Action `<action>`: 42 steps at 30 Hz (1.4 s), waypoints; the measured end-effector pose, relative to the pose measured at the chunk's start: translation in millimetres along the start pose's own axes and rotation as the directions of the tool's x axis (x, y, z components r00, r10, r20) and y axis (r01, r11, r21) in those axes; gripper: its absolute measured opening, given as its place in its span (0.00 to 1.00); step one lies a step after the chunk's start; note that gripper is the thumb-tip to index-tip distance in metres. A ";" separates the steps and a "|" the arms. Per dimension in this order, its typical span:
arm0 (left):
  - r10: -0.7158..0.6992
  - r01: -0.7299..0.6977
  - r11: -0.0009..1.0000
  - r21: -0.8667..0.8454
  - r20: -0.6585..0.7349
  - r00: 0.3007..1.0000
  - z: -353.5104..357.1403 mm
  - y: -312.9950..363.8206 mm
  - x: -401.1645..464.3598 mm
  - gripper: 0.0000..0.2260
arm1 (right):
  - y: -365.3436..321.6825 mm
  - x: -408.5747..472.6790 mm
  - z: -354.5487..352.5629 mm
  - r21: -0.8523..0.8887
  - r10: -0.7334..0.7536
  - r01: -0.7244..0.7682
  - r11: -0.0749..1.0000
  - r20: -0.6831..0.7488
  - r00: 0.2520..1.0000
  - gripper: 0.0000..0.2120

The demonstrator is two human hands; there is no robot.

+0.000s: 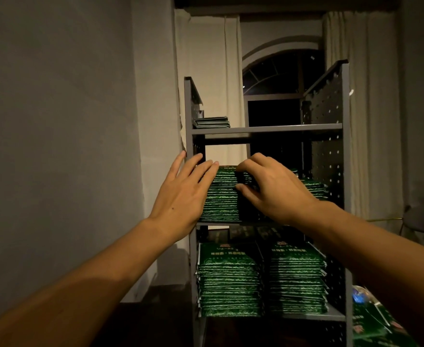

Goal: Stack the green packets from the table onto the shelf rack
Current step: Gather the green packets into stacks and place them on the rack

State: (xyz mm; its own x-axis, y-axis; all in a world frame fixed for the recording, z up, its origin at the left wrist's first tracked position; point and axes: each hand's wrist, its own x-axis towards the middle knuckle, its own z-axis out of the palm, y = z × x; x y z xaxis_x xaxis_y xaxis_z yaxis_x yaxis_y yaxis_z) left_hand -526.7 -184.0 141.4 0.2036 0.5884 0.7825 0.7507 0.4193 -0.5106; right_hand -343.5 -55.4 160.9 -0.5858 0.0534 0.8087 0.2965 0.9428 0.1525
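Observation:
A grey metal shelf rack point(266, 129) stands in front of me. On its middle shelf sits a tall stack of green packets point(222, 196). My left hand point(183, 194) lies flat against the stack's left side, fingers spread. My right hand point(271, 186) curls over the stack's top right, thumb and fingers pinching the upper packets. A lower second stack point(315, 187) lies to the right on that shelf. The shelf below holds two full stacks point(231, 284) point(297, 281). A few dark packets point(212, 122) rest on the top shelf.
More green packets point(373, 329) lie on a table at the bottom right, beside a blue-lit object point(358, 296). A grey wall is at the left. Curtains point(371, 116) and a dark arched window point(278, 71) are behind the rack.

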 end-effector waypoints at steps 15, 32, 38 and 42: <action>-0.106 0.088 0.957 -0.277 -0.048 0.993 -44.1 -0.4 -11.1 0.27 | -7.1 -19.8 -46.8 0.050 0.102 -0.101 0.994 -0.010 0.995 0.10; 0.015 0.159 0.880 -0.448 0.360 0.933 -150.8 26.1 -92.3 0.15 | -109.1 -87.4 -93.2 0.230 0.107 -0.208 0.951 0.386 0.916 0.13; -0.009 0.261 0.861 -0.437 0.499 0.866 -158.6 17.2 -152.4 0.16 | -150.0 -112.9 -61.6 0.277 0.053 -0.188 0.942 0.431 0.901 0.11; -0.051 0.376 0.836 -0.400 0.626 0.778 -152.3 12.8 -196.0 0.20 | -177.1 -126.9 -25.2 0.309 0.013 -0.203 0.929 0.520 0.854 0.12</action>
State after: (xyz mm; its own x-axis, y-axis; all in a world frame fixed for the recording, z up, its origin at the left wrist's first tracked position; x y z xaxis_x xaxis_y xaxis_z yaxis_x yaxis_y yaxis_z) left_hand -461.3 -399.3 35.8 -0.2731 0.8694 0.4118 0.9554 0.2953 0.0103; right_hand -302.7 -237.3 45.6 -0.8885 0.2292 0.3975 0.1610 0.9669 -0.1978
